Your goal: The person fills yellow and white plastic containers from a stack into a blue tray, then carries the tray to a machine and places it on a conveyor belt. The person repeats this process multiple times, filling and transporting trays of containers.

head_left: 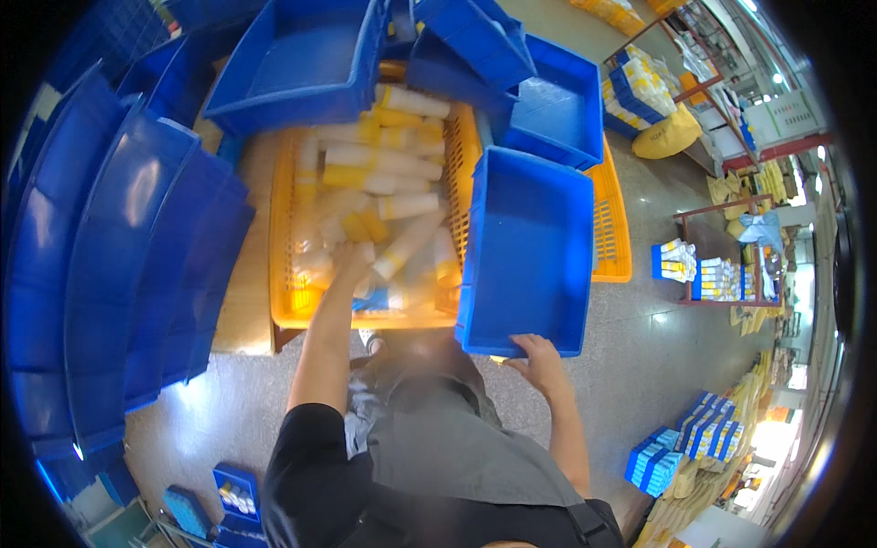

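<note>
My left hand (352,259) reaches down into a yellow perforated crate (365,320), among white and yellow tubes (384,163) lying in it. Motion blurs its fingers, so whether they grip a tube cannot be made out. At the crate's right side, an empty blue tray (528,251) rests partly over the crate's edge. My right hand (541,361) grips the tray's near rim, near its right corner.
Tall stacks of blue trays (100,274) line the left side. More blue bins, one a big tray (292,59), sit beyond the crate. Another yellow crate (612,219) stands behind the held tray. Tube-filled racks (722,279) and stacked boxes (708,425) are at right.
</note>
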Demonstrator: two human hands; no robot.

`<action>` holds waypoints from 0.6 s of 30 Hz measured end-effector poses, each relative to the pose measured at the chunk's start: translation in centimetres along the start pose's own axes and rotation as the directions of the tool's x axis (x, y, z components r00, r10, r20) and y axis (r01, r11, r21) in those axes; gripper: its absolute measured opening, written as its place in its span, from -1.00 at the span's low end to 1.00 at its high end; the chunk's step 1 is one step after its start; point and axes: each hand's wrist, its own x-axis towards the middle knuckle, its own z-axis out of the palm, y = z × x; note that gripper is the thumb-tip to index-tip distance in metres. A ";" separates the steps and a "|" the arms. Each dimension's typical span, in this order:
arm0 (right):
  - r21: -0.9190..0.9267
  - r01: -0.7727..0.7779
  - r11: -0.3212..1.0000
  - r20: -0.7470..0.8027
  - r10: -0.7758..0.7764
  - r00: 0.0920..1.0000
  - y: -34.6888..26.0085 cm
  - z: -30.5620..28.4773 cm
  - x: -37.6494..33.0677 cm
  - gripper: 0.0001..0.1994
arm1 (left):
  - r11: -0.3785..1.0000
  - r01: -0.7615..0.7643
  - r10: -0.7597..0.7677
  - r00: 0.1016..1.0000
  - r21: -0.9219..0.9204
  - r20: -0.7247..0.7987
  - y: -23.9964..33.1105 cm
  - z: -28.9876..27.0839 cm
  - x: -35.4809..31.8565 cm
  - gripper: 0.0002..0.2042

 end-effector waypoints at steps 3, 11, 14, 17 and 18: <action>0.073 0.019 0.997 -0.022 -0.017 1.000 -0.1 -1.8 0.3 -0.64 | 0.990 0.123 -0.090 0.930 0.070 -0.356 -2.0 3.0 1.6 -0.41; 0.138 0.196 0.971 -0.043 -0.191 0.981 7.0 -5.3 4.3 -0.71 | 0.989 0.030 -0.059 0.976 -0.142 -0.210 -1.7 -4.7 1.1 -0.39; 0.242 0.242 0.939 -0.054 -0.237 0.970 7.9 -6.5 8.2 -0.70 | 0.745 0.017 -0.142 0.981 -0.666 -0.133 3.5 -10.6 -0.1 -0.40; 0.595 0.219 0.773 -0.173 -0.143 0.975 5.5 -7.2 13.5 -0.57 | -0.031 0.215 0.056 0.976 -0.976 0.213 10.9 -14.4 -5.7 -0.39; 0.742 0.138 0.656 -0.153 -0.034 0.988 4.8 -7.0 14.8 -0.53 | -0.303 0.307 0.232 0.942 -0.902 0.243 14.0 -14.5 -8.3 -0.39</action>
